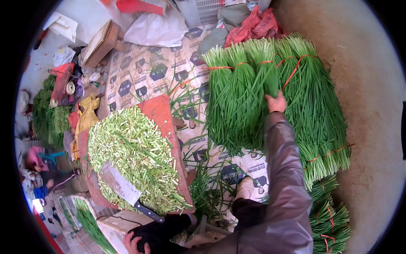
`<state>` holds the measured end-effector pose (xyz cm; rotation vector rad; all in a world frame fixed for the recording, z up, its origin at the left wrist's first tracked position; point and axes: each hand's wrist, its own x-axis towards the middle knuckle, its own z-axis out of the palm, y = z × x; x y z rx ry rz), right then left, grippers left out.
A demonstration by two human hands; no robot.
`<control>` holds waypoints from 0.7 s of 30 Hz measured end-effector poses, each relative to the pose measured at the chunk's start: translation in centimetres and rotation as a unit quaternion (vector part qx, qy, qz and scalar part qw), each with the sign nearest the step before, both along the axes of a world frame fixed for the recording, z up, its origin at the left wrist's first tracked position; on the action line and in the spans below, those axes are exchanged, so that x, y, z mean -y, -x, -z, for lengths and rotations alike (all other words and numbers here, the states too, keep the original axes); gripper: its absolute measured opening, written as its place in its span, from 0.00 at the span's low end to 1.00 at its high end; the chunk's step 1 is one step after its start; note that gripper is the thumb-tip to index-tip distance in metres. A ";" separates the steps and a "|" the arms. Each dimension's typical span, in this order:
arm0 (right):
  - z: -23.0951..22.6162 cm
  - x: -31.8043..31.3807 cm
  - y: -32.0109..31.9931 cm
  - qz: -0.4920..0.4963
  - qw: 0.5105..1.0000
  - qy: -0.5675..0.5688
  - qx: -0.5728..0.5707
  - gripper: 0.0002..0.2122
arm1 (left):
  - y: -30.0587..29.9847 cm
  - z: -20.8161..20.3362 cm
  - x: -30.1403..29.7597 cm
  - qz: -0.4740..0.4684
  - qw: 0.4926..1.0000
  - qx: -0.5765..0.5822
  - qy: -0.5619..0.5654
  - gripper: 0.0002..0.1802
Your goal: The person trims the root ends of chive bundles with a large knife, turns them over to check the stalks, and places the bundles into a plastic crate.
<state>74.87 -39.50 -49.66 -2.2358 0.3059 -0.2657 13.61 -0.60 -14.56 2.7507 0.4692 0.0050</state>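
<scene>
My right hand (275,102) reaches forward with its fingers closed round the leaves of a bundle of garlic chives (263,63), tied with a red band near its pale cut ends. More tied bundles (315,101) lie packed on both sides of it. Resting on my dark-trousered leg, my left hand (135,243) has its fingers apart and holds nothing. Left of centre, a heap of short chopped stems (131,148) covers most of a red board (160,109). A cleaver (120,184) with a black handle lies on the heap's near side.
A brown wall (359,106) rises at the right. Loose green leaves (207,186) litter the printed floor sheet (127,72). Further bundles (330,220) lie at the lower right. White and red sacks (253,25) lie at the back. People (40,169) sit at the far left.
</scene>
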 end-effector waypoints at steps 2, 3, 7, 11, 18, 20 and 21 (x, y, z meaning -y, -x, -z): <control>-2.1 1.7 -0.7 -0.030 0.984 -0.174 0.015 0.20 | 2.0 1.1 0.0 -0.052 0.999 0.000 0.006 0.19; -3.8 1.6 -0.5 -0.049 0.968 -0.245 0.010 0.16 | 3.1 1.1 0.2 -0.081 0.997 0.003 0.005 0.18; -10.9 2.1 4.7 -0.070 0.977 -0.203 0.010 0.15 | 2.7 -0.8 1.6 -0.081 0.997 0.006 0.014 0.18; -19.5 1.3 13.7 -0.120 0.932 -0.341 -0.038 0.14 | 5.0 -0.9 2.3 -0.064 0.996 0.057 -0.017 0.21; -35.9 -4.4 26.4 -0.383 0.860 -0.334 -0.045 0.16 | 5.2 -2.2 1.2 -0.087 0.976 0.181 0.090 0.39; -39.8 -5.7 29.8 -0.442 0.838 -0.318 -0.031 0.18 | 2.5 -3.5 0.6 -0.041 0.964 0.238 0.115 0.44; -40.0 -5.8 30.6 -0.456 0.836 -0.304 -0.022 0.18 | -0.1 -5.0 0.9 -0.016 0.951 0.248 0.181 0.47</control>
